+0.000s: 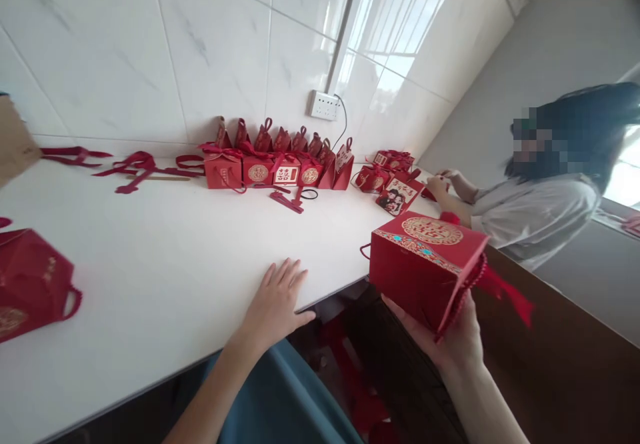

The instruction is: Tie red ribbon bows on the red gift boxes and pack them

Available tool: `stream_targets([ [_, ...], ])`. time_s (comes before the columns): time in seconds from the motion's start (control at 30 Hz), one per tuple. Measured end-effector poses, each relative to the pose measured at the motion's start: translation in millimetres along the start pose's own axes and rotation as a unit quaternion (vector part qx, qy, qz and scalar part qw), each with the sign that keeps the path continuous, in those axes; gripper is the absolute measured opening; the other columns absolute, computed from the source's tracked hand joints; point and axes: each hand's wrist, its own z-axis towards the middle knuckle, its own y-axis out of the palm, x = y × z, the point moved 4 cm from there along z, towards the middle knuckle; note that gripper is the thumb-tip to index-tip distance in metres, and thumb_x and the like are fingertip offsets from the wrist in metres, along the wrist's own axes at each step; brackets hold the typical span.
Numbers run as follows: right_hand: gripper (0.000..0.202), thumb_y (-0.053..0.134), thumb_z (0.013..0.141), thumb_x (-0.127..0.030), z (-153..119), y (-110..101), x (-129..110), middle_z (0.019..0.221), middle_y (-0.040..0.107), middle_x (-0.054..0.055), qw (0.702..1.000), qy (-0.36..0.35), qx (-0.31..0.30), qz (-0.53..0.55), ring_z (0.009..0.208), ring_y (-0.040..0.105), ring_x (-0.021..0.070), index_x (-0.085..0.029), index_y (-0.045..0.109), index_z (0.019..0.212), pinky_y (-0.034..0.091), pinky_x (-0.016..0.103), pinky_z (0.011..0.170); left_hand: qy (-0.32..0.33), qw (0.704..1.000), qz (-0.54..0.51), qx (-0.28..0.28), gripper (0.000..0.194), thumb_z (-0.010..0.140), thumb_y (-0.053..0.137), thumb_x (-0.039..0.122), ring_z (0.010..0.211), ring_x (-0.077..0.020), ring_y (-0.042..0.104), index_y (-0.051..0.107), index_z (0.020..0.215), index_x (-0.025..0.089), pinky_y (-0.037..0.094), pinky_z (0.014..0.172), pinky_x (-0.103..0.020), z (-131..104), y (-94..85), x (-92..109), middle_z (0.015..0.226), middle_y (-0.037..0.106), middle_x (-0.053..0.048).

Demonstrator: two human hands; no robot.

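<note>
My right hand [463,331] grips a red gift box [410,284] from below and lifts it off to the right of the table edge. The box has a gold round emblem on one face, a patterned band, a twisted cord handle and a red ribbon trailing at the right. My left hand [280,297] lies flat on the white table [200,251] near its front edge, fingers stretched out, holding nothing. Another red gift box [30,277] with a cord handle sits at the left edge, partly cut off.
Several small red boxes [257,172] line the tiled wall beneath a power strip [326,105]. Red ribbons [137,164] lie to their left, near a cardboard box [15,141]. At the right, a person in a light shirt [540,214] handles something red beside more boxes [400,194].
</note>
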Motion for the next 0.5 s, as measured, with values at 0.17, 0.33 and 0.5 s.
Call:
stream_targets([
  [0.17, 0.057, 0.033, 0.082, -0.068, 1.3, 6.6, 0.1, 0.112, 0.066, 0.009, 0.996, 0.055, -0.049, 0.051, 0.103, 0.062, 0.0291, -0.029, 0.061, 0.113, 0.048, 0.058, 0.087, 0.017, 0.998, 0.053, -0.018, 0.060, 0.076, 0.059, 0.022, 0.136, -0.0284, 0.030, 0.044, 0.133, 0.018, 0.024, 0.112, -0.048, -1.1, 0.6, -3.1, 0.146, 0.037, -0.011],
  [0.33, 0.056, 0.029, 0.084, -0.067, 0.3, 3.6, -2.2, 0.119, 0.063, 0.004, 0.991, 0.084, -0.072, 0.070, 0.107, 0.061, 0.0248, -0.031, 0.061, 0.112, 0.041, 0.054, 0.098, 0.016, 0.998, 0.056, -0.026, 0.057, 0.076, 0.056, 0.020, 0.136, -0.0278, 0.032, 0.046, 0.132, 0.018, 0.026, 0.112, -0.048, 0.8, 1.2, -3.8, 0.146, 0.038, -0.010],
  [0.5, 0.056, 0.032, 0.084, -0.067, 2.6, -3.7, -11.4, 0.118, 0.063, 0.007, 0.990, 0.108, -0.070, 0.048, 0.105, 0.063, 0.0269, -0.026, 0.061, 0.110, 0.042, 0.054, 0.097, 0.020, 0.999, 0.040, -0.002, 0.056, 0.077, 0.055, 0.021, 0.136, -0.0276, 0.032, 0.046, 0.132, 0.019, 0.026, 0.112, -0.048, 1.0, 7.5, -9.1, 0.145, 0.040, -0.009],
])
